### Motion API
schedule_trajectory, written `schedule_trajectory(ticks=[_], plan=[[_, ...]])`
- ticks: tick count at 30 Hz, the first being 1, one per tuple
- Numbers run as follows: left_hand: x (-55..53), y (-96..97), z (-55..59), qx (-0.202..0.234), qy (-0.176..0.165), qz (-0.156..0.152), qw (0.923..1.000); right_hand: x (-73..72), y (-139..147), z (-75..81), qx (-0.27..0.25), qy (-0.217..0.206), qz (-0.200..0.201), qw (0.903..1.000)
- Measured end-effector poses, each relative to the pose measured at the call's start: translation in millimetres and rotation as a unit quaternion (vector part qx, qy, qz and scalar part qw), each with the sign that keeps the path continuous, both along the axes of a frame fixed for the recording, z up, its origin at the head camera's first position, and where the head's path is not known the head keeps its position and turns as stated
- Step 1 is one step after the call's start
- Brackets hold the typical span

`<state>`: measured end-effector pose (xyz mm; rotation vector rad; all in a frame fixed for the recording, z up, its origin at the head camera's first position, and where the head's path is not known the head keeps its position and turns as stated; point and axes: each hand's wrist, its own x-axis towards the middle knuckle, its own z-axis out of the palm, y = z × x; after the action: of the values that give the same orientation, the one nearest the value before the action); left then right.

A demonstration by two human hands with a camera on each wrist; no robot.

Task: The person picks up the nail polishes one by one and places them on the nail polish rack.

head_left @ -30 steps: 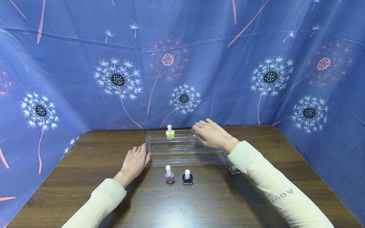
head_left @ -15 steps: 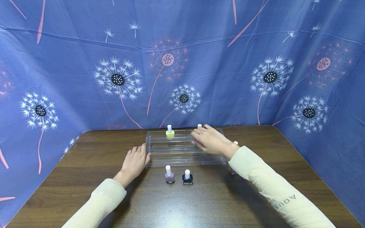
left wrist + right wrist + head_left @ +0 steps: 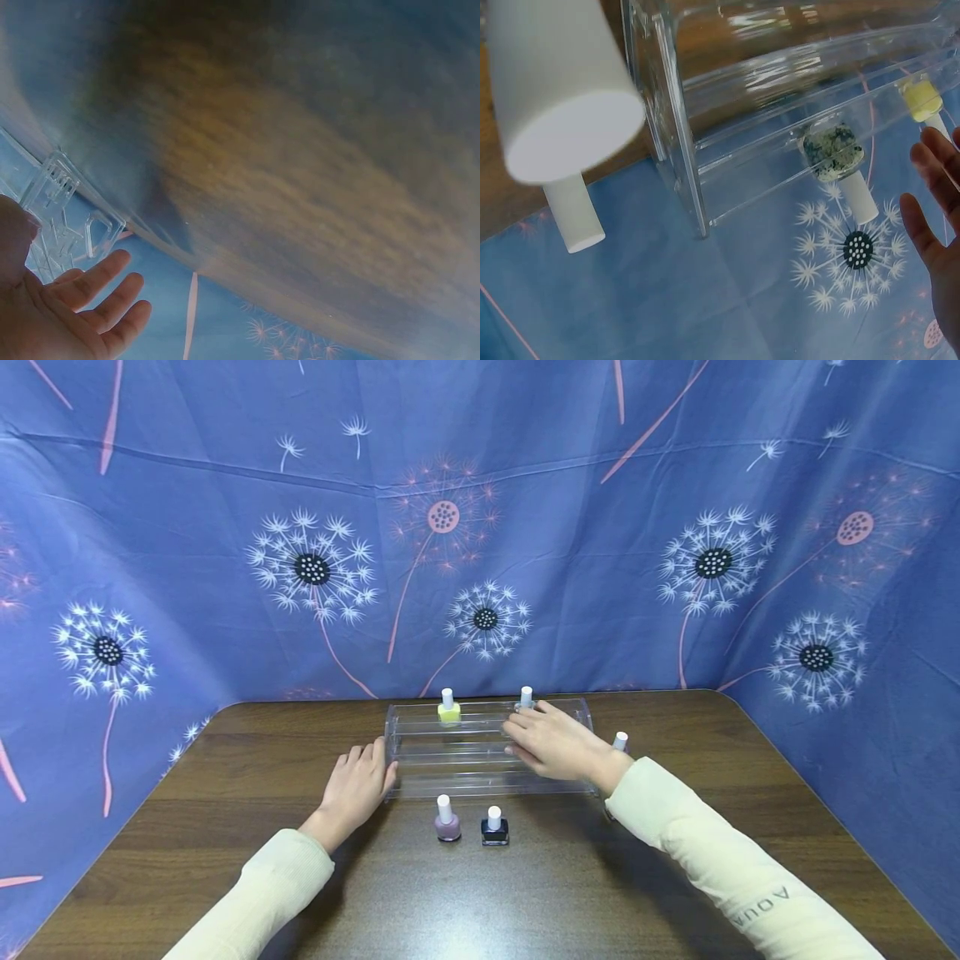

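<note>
"What fills the space?"

"A blue dandelion-print fabric backdrop (image 3: 592,627) hangs at twelve o'clock, behind a brown wood-grain table (image 3: 187,835)."

"Any writing?"

"Yes: dark capitals spell AQUA along the forearm of the cream long right sleeve (image 3: 720,852)."

"And the clear plastic tiered rack (image 3: 457,791)?"

"At three o'clock from the left hand (image 3: 357,785), whose loosely extended fingers touch its left end. The right hand (image 3: 558,743) is over its right half, fingers relaxed and spread, holding nothing."

"The bottles?"

"From the right hand: a grey-green speckled glass bottle with white cap (image 3: 834,152) at eleven and a yellow white-capped bottle (image 3: 449,713) at ten, both on the rack's back tier. A mauve rounded white-capped bottle (image 3: 447,827) stands at eight, a black squarish white-capped bottle (image 3: 494,832) at seven, both on the table before the rack."

"Anything smaller?"

"A white cylindrical cap (image 3: 620,741) at three, past the wrist; its bottle is mostly hidden."
</note>
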<state>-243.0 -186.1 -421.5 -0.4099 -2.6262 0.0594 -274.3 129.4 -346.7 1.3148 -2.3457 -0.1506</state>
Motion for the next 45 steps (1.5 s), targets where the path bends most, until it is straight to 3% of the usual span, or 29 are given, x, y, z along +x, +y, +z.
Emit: schedule_trajectory(ticks=[23, 45], plan=[[-0.7, 1.3, -1.3, 0.009, -0.028, 0.012, 0.9995, 25.6, -2.4, -15.4, -0.002, 0.022, 0.049, 0.9985], [-0.1, 0.4, -0.4, 0.005, -0.019, 0.006, 0.9998, 46.2, -12.9, -19.4, 0.009, 0.012, 0.079, 0.9967]])
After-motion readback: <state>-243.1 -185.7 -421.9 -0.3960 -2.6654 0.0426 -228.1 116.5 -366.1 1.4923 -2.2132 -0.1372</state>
